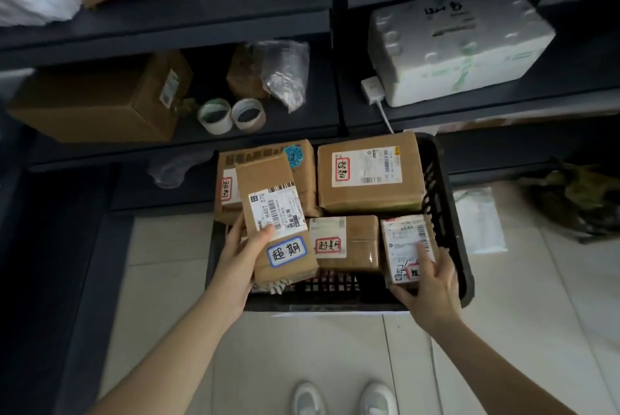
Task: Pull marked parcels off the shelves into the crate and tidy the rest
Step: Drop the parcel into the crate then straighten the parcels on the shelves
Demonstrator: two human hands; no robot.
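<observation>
A black plastic crate [448, 213] stands on the floor in front of the shelves, holding several brown parcels with handwritten stickers. My left hand [240, 258] grips a brown parcel with a blue-edged sticker [275, 213] at the crate's near left, thumb on its shipping label. My right hand [431, 277] holds a small parcel covered by a white label [404, 242] at the crate's near right corner, fingers on its face. A large brown parcel with a red-edged sticker [369, 173] lies at the crate's far right. Another small marked parcel [345, 242] sits between my hands.
The dark shelf [302, 133] behind the crate carries a cardboard box [100, 102], two tape rolls [231, 114], a clear-wrapped packet [285, 72] and a white foam box [459, 42]. A white bag [479, 220] lies on the tiles right of the crate. My shoes [342, 398] stand below.
</observation>
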